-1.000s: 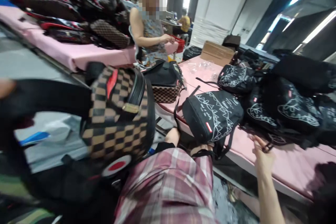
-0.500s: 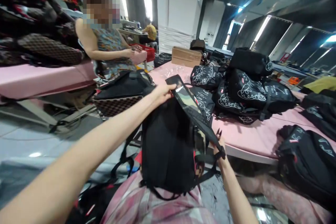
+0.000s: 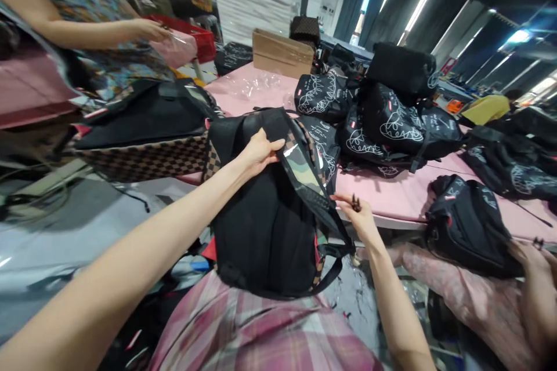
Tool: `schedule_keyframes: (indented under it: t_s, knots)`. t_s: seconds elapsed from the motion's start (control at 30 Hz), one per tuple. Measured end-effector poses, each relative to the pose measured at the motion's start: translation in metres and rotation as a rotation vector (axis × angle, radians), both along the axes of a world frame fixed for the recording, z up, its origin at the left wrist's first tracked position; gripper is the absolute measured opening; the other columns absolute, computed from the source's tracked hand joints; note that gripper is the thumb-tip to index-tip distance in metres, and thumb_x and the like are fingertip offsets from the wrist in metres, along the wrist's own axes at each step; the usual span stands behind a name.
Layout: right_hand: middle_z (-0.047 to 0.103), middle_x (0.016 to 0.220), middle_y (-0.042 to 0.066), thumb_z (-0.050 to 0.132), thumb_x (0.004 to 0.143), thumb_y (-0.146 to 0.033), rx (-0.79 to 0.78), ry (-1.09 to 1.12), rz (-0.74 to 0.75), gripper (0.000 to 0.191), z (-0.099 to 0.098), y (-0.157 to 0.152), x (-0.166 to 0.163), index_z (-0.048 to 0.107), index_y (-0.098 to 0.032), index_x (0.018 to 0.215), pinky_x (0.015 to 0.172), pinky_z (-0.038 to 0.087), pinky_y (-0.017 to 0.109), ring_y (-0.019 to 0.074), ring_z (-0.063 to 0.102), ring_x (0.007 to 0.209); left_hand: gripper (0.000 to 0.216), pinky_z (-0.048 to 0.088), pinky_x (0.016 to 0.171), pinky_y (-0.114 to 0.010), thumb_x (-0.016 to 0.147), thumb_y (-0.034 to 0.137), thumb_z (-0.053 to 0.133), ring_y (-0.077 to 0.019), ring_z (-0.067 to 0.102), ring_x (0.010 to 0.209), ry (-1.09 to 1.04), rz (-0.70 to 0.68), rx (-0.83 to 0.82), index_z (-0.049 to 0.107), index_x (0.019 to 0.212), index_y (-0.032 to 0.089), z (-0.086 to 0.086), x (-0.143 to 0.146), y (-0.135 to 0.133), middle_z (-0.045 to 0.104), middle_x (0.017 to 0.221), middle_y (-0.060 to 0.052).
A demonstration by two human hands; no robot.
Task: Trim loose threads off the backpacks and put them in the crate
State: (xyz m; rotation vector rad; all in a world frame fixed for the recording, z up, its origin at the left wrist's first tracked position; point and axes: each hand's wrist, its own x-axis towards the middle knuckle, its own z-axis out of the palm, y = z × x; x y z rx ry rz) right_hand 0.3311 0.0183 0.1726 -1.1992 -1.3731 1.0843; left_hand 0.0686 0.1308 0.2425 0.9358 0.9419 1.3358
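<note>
A black backpack (image 3: 261, 232) with brown checkered sides rests upright on my lap, its padded back toward me. My left hand (image 3: 263, 149) pinches the upper part of its shoulder strap (image 3: 304, 171), which has a camouflage panel and dark mesh edging. The strap slants down to the right. Beside the strap's right edge is my right hand (image 3: 361, 220), its fingertips touching or very near that edge. Small black thread snips (image 3: 355, 203) stick up from its curled fingers. The strap's lower webbing hangs in a loop by the bag's right side.
Several black backpacks with white scribble prints (image 3: 400, 122) are piled on the pink table (image 3: 383, 203). A checkered backpack (image 3: 143, 156) lies at left. A cardboard box (image 3: 282, 53) stands behind. One co-worker sits at left; another's hand (image 3: 533, 261) is by a black backpack (image 3: 470, 226) at right.
My right hand has moved from the strap's lower end up along its edge. My left hand still pinches the strap. The view has turned, and a co-worker's hand now shows at right.
</note>
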Motion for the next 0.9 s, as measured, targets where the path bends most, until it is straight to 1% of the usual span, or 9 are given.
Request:
schedule_keyframes:
  t_s: [0.07, 0.13, 0.23, 0.4, 0.57, 0.63, 0.73, 0.8, 0.9]
  knots:
    - [0.068, 0.099, 0.005, 0.066, 0.074, -0.035, 0.036, -0.091, -0.021, 0.032, 0.011, 0.0, -0.016, 0.069, -0.018, 0.102, 0.079, 0.049, 0.028, 0.017, 0.061, 0.085, 0.035, 0.055, 0.057, -0.031, 0.068, 0.005, 0.062, -0.0149, 0.061, 0.068, -0.029, 0.005, -0.009, 0.05, 0.099, 0.016, -0.002, 0.001, -0.005, 0.061, 0.085, -0.002]
    - [0.068, 0.099, 0.003, 0.066, 0.073, -0.035, 0.051, -0.125, -0.065, 0.033, 0.014, 0.002, -0.032, 0.069, -0.019, 0.101, 0.086, 0.048, 0.031, 0.0196, 0.061, 0.093, 0.021, 0.054, 0.056, -0.028, 0.075, 0.007, 0.059, -0.0139, 0.061, 0.065, -0.063, -0.013, -0.04, 0.052, 0.094, 0.013, -0.004, 0.002, -0.011, 0.062, 0.083, -0.004]
    - [0.068, 0.097, 0.004, 0.069, 0.069, -0.036, 0.044, -0.128, -0.071, 0.037, 0.01, 0.007, -0.05, 0.069, -0.018, 0.102, 0.084, 0.049, 0.031, 0.0198, 0.061, 0.092, 0.008, 0.054, 0.055, -0.027, 0.085, 0.011, 0.052, -0.0133, 0.06, 0.06, -0.149, -0.066, -0.096, 0.055, 0.091, 0.009, -0.01, 0.001, -0.025, 0.063, 0.08, -0.007]
    - [0.067, 0.083, 0.004, 0.071, 0.066, -0.036, 0.002, -0.1, -0.119, 0.035, -0.001, 0.014, -0.059, 0.07, -0.015, 0.094, 0.076, 0.049, 0.03, 0.018, 0.061, 0.08, 0.015, 0.055, 0.062, -0.027, 0.091, 0.018, 0.046, -0.0148, 0.064, 0.065, -0.202, -0.206, -0.215, 0.057, 0.091, 0.007, -0.034, -0.001, -0.066, 0.064, 0.083, -0.013]
    - [0.066, 0.088, 0.004, 0.068, 0.07, -0.038, 0.017, -0.098, -0.079, 0.033, -0.005, 0.012, -0.058, 0.068, -0.015, 0.095, 0.075, 0.048, 0.029, 0.0175, 0.061, 0.079, 0.03, 0.054, 0.063, -0.024, 0.078, 0.032, 0.067, -0.0168, 0.065, 0.07, -0.107, -0.302, -0.212, 0.06, 0.091, 0.006, -0.063, 0.012, -0.105, 0.065, 0.083, -0.013]
    - [0.065, 0.091, 0.004, 0.066, 0.072, -0.038, 0.081, -0.193, -0.092, 0.038, -0.003, 0.007, -0.052, 0.065, -0.017, 0.104, 0.073, 0.048, 0.029, 0.0181, 0.06, 0.081, 0.04, 0.054, 0.061, -0.023, 0.07, 0.04, 0.073, -0.0173, 0.065, 0.068, -0.062, -0.279, -0.183, 0.061, 0.088, 0.005, -0.067, 0.017, -0.11, 0.065, 0.078, -0.013]
    - [0.061, 0.107, 0.007, 0.064, 0.076, -0.039, 0.239, -0.469, -0.158, 0.054, 0.002, -0.005, -0.04, 0.051, -0.02, 0.125, 0.072, 0.046, 0.03, 0.0208, 0.057, 0.091, 0.051, 0.053, 0.059, -0.022, 0.062, 0.049, 0.076, -0.0183, 0.065, 0.069, -0.016, -0.264, -0.16, 0.062, 0.082, 0.004, -0.067, 0.019, -0.109, 0.065, 0.078, -0.014]
    - [0.06, 0.107, 0.008, 0.058, 0.083, -0.038, 0.35, -0.635, -0.201, 0.044, 0.005, -0.013, -0.031, 0.05, -0.019, 0.122, 0.072, 0.045, 0.032, 0.0209, 0.056, 0.09, 0.055, 0.053, 0.06, -0.023, 0.059, 0.052, 0.076, -0.0187, 0.065, 0.07, 0.001, -0.273, -0.158, 0.062, 0.082, 0.004, -0.066, 0.02, -0.107, 0.065, 0.079, -0.014]
    - [0.062, 0.093, 0.006, 0.054, 0.088, -0.033, 0.549, -0.757, -0.204, 0.02, 0.007, -0.017, -0.023, 0.056, -0.017, 0.1, 0.074, 0.041, 0.033, 0.0193, 0.056, 0.083, 0.056, 0.053, 0.06, -0.024, 0.06, 0.054, 0.074, -0.019, 0.064, 0.072, 0.016, -0.274, -0.146, 0.061, 0.085, 0.005, -0.065, 0.021, -0.107, 0.065, 0.084, -0.014]
